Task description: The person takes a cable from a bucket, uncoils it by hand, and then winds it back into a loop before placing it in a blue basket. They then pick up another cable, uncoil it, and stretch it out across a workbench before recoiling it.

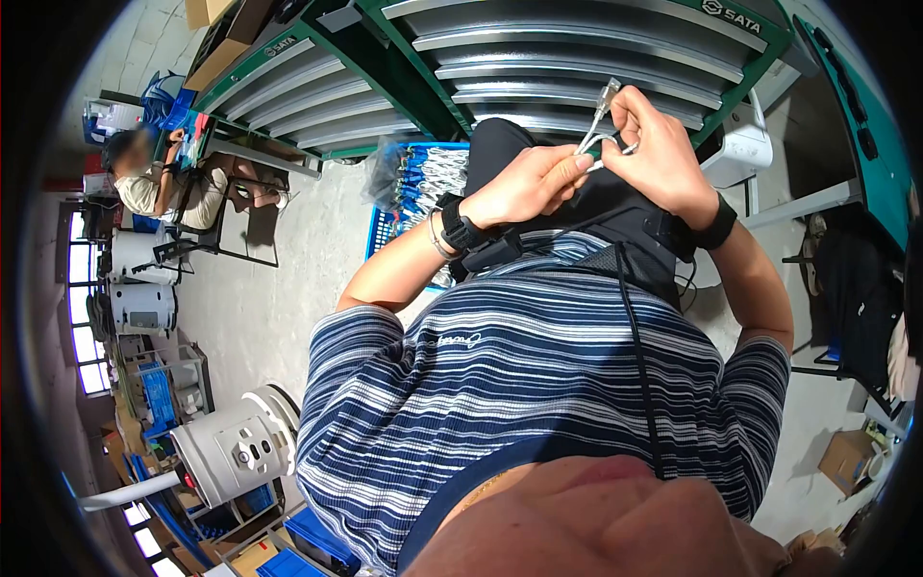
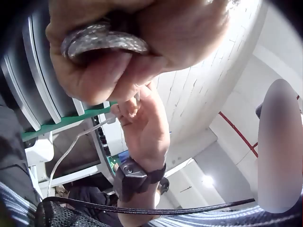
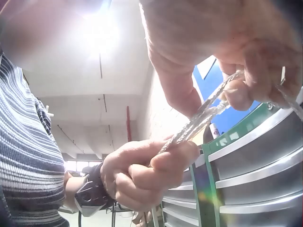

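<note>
A silver braided cable [image 1: 604, 141] with a clear plug [image 1: 608, 96] at its end is held up in front of my chest by both hands. My left hand [image 1: 575, 165] pinches a small loop of it; the left wrist view shows this coil [image 2: 99, 40] curled in under my fingers. My right hand [image 1: 627, 123] grips the cable just below the plug, which sticks upward. In the right wrist view the cable [image 3: 201, 120] runs taut from my right fingers [image 3: 239, 92] down to my left hand [image 3: 147, 172]. The hands sit close together.
A green SATA cabinet [image 1: 577, 48] with grey drawers stands just ahead. A blue crate [image 1: 380, 226] holding bagged cables sits on the floor at left. A white device [image 1: 740, 149] is at right. A seated person [image 1: 144, 183] works far left. White cylindrical appliances [image 1: 240, 447] stand behind.
</note>
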The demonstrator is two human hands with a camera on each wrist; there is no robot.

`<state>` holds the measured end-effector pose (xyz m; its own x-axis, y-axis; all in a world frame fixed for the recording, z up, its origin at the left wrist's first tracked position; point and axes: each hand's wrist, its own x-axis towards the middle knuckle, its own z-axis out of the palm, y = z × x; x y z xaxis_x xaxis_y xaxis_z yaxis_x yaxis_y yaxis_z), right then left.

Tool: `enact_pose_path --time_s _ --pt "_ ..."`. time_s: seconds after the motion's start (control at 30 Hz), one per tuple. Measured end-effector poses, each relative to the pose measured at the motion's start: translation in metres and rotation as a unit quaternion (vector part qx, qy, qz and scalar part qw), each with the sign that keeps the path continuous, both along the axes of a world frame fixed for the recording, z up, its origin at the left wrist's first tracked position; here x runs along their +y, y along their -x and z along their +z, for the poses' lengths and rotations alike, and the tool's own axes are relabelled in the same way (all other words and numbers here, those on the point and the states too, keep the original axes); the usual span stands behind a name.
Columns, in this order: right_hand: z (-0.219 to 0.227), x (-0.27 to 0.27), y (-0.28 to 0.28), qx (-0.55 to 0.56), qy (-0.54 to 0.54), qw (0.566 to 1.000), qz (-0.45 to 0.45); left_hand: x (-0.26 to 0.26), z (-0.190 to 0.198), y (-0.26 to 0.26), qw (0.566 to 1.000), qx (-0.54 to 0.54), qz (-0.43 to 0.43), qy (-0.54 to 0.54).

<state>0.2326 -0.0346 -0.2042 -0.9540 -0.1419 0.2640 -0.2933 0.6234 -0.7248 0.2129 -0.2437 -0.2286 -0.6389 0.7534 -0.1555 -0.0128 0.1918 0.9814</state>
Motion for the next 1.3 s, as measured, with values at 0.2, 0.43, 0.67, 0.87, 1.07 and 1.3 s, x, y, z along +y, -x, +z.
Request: enact_pose_path --time_s 0.2,0.43,0.67,0.87,1.07,1.3 --pt "-0.004 -0.007 0.01 0.013 0.007 1.0 -0.028 0.001 -0.002 0.001 0.998 0.039 0.034 0.021" --pt "-0.006 0.007 0.008 0.298 -0.126 0.941 0.1 -0.007 0.004 0.006 0.995 -0.066 -0.071 -0.035" --pt "0.006 0.014 0.004 0.24 -0.194 0.929 0.205 -0.012 -0.001 0.009 0.968 -0.21 -0.128 -0.051" --pt "0.008 0.012 0.002 0.18 -0.208 0.933 0.231 -0.015 -0.006 0.009 0.945 -0.281 -0.165 -0.042" --pt "0.004 0.001 -0.006 0.253 -0.262 0.902 0.231 -0.015 -0.016 0.024 0.93 -0.336 -0.138 -0.051" --pt "-0.013 0.006 0.01 0.19 -0.283 0.873 0.348 -0.013 -0.022 0.027 0.915 -0.364 -0.166 -0.047"
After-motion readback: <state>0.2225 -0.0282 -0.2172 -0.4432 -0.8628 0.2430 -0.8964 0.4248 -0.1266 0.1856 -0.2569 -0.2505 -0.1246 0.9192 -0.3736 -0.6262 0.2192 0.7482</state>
